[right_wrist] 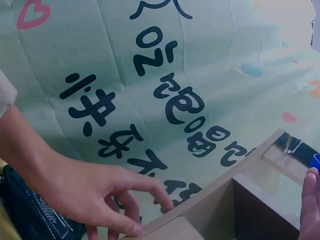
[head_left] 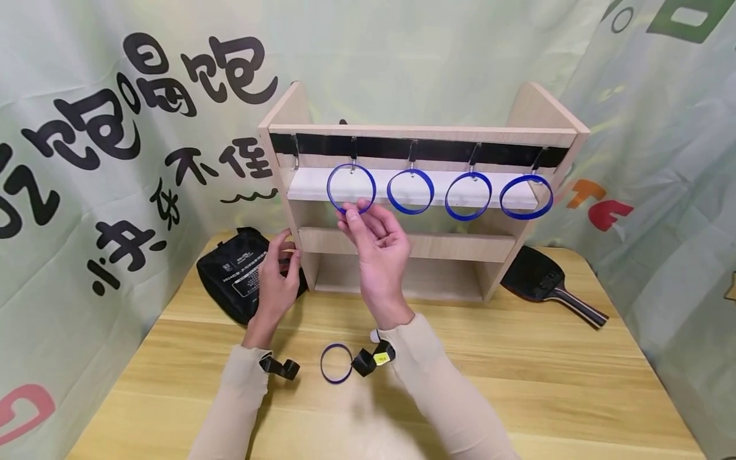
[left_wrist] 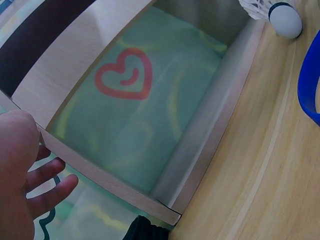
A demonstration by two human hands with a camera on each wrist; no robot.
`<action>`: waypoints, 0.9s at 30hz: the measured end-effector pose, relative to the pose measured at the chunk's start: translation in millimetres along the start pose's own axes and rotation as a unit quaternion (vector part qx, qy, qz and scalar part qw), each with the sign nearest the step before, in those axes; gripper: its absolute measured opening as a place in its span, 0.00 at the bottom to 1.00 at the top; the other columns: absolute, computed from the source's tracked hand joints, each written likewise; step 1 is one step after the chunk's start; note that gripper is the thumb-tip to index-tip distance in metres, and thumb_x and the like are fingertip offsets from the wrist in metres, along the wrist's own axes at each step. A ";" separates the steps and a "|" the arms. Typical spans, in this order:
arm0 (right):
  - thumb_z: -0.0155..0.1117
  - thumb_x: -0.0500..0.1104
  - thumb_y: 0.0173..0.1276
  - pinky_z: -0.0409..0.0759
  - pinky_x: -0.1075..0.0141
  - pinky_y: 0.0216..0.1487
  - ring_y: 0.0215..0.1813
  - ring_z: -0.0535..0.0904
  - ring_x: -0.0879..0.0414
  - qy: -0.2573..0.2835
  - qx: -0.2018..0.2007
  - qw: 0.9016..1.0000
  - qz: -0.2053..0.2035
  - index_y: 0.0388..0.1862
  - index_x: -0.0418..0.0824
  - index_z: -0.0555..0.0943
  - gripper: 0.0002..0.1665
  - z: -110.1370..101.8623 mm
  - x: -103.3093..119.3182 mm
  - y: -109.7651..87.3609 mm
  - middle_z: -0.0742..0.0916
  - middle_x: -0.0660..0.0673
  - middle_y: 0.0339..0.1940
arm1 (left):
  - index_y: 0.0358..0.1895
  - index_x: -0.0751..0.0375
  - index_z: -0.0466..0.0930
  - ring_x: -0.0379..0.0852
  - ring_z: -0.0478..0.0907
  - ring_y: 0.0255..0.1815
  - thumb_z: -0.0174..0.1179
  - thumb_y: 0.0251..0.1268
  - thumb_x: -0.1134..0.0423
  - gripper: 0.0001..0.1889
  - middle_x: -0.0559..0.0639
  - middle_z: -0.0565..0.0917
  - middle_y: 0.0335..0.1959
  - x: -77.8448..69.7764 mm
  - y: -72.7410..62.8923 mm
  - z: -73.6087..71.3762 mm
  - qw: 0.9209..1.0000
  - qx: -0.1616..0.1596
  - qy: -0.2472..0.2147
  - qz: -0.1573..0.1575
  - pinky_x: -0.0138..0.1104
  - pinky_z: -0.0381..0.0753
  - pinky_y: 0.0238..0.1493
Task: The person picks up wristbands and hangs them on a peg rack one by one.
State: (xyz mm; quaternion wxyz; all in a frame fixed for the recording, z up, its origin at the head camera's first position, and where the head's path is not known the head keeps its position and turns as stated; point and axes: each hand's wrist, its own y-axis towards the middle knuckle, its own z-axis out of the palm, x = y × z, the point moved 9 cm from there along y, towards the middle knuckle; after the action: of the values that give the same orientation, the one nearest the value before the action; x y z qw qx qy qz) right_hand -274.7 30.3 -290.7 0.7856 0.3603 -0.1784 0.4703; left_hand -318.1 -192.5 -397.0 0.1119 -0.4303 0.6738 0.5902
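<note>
My right hand [head_left: 382,246] pinches the lower edge of a blue ring [head_left: 375,186] between thumb and fingers. The ring's top meets the second hook from the left on the shelf's black strip [head_left: 382,147]. In the right wrist view only a finger and a bit of that ring [right_wrist: 315,161] show at the right edge. My left hand [head_left: 278,281], fingers loosely bent, is at the left side panel [left_wrist: 115,185] of the wooden shelf, thumb by its front edge. Three more blue rings hang from hooks to the right, the nearest one [head_left: 409,211] beside the pinched ring.
Another blue ring [head_left: 336,381] lies on the wooden table [head_left: 517,383] between my forearms. A shuttlecock [left_wrist: 285,21] lies near it, mostly hidden by my right sleeve in the head view. A black case [head_left: 227,275] sits left of the shelf, a table-tennis bat [head_left: 535,275] right.
</note>
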 end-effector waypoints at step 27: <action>0.57 0.27 0.81 0.91 0.61 0.59 0.51 0.94 0.56 -0.107 0.029 0.987 0.120 0.64 0.27 0.80 0.16 -45.1 -33.6 -35.7 0.93 0.37 0.56 | 0.74 0.67 0.75 0.68 0.89 0.40 0.61 0.78 0.78 0.24 0.72 0.88 0.49 -8.2 2.1 -0.5 1.000 -0.012 0.015 0.005 0.17 0.76 0.41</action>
State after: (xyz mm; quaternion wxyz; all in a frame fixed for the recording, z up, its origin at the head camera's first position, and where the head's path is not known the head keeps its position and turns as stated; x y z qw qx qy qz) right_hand -263.0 32.3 -356.3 0.6890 0.4075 -0.2893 0.5249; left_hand -314.4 -189.4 -390.0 0.0934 -0.4369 0.6705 0.5923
